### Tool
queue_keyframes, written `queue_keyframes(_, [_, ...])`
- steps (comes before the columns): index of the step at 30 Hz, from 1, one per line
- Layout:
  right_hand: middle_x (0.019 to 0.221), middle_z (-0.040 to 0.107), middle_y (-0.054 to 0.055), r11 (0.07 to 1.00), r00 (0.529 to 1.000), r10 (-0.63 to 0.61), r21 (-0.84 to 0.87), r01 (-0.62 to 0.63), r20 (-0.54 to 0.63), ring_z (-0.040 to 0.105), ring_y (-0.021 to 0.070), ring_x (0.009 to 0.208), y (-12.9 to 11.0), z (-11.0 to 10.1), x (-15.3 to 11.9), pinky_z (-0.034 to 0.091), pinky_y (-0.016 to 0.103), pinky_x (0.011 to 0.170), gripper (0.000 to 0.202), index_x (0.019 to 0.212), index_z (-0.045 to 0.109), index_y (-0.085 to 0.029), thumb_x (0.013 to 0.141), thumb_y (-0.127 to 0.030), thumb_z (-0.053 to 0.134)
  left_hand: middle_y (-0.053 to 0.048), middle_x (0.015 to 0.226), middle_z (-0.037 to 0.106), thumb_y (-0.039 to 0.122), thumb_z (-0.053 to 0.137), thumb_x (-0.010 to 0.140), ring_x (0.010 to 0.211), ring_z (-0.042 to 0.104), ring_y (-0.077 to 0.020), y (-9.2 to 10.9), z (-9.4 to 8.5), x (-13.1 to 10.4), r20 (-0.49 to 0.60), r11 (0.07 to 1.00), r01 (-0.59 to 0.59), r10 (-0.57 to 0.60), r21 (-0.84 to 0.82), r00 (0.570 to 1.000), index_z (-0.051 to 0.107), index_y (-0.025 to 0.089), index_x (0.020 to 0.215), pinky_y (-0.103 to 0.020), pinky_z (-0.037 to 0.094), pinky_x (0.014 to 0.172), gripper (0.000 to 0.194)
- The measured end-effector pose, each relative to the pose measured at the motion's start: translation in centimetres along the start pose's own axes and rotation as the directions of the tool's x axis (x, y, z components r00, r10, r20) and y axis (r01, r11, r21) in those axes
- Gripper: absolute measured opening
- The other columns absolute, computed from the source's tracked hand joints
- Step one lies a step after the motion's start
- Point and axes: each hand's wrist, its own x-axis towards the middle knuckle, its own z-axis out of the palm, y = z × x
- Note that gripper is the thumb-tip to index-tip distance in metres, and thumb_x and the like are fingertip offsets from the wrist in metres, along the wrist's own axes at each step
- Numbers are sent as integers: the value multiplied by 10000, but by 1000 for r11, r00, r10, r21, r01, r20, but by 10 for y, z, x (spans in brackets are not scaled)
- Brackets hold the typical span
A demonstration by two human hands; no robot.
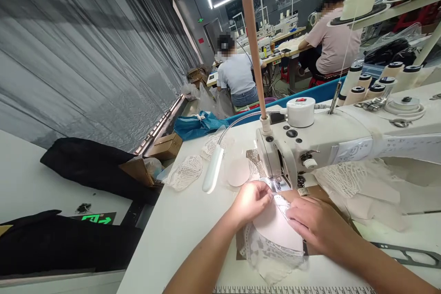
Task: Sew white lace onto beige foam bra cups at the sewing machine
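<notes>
A pale pink fabric piece shaped like a bra cup (pixel 275 227), with white lace trim (pixel 272 250) along its lower edge, lies in front of the sewing machine's (pixel 275 156) needle area. My left hand (pixel 251 201) pinches its upper left edge close to the presser foot, thumb and fingers together. On the right side, my right hand (pixel 310 218) has its fingers closed together on the lace-edged border. The fingertips partly cover the cloth, and the needle itself is hard to make out.
A lit lamp (pixel 212 170) on a flexible neck hangs left of the machine. Lace pieces (pixel 186 172) and a pale cup (pixel 237 171) lie to the left, more lace cloth (pixel 358 193) to the right. Thread spools (pixel 377 89) stand behind. Two people sit farther back.
</notes>
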Motion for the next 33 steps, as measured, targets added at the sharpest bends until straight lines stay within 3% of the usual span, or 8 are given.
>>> queue_keyframes(5, [906,647,46,993,994,44,-107,-55,-104,550,204,732,5,13,3,375,326,635,233,1001,623,-207,906,-150,418,-42,757,600,120,485,800,714,552,-186,5,6,8,-129,975,-26,55,220,990,609,170,742,-297,448,666,146])
queue_keyframes(9, [808,647,40,975,994,49,-210,-68,-96,552,205,665,3,13,8,359,335,606,230,856,641,-206,888,-135,425,-76,906,608,150,422,859,845,551,-228,17,3,-5,-175,936,-87,155,342,972,612,181,895,-361,470,746,196])
queue_keyframes(13, [816,661,42,971,994,35,-233,-59,-103,575,206,678,1,11,8,368,330,607,205,862,651,-201,846,-114,466,-81,1008,653,226,444,899,900,571,-229,21,7,-23,-36,854,-268,317,446,948,613,172,993,-388,489,825,201])
queue_keyframes(18, [856,682,48,971,993,34,-230,-60,-117,608,205,693,2,13,7,402,331,609,255,969,653,-193,881,-118,426,-134,1330,550,365,508,882,1157,515,-309,3,19,-27,3,799,-290,339,527,941,518,115,1264,-466,464,955,457])
queue_keyframes(29, [853,688,78,971,989,84,-212,-109,-121,636,205,733,-3,6,16,459,312,614,296,927,658,-189,903,-138,367,-171,1358,527,411,459,910,1225,495,-297,-10,2,-11,137,760,-405,393,508,909,494,98,1307,-461,418,1025,507])
queue_keyframes(33, [898,701,81,979,990,98,-167,-115,-104,645,214,766,-1,5,14,473,316,619,300,998,653,-202,914,-171,367,-147,1327,551,272,475,882,1187,511,-297,-5,-8,-14,178,720,-443,417,535,892,523,121,1252,-478,394,1012,403])
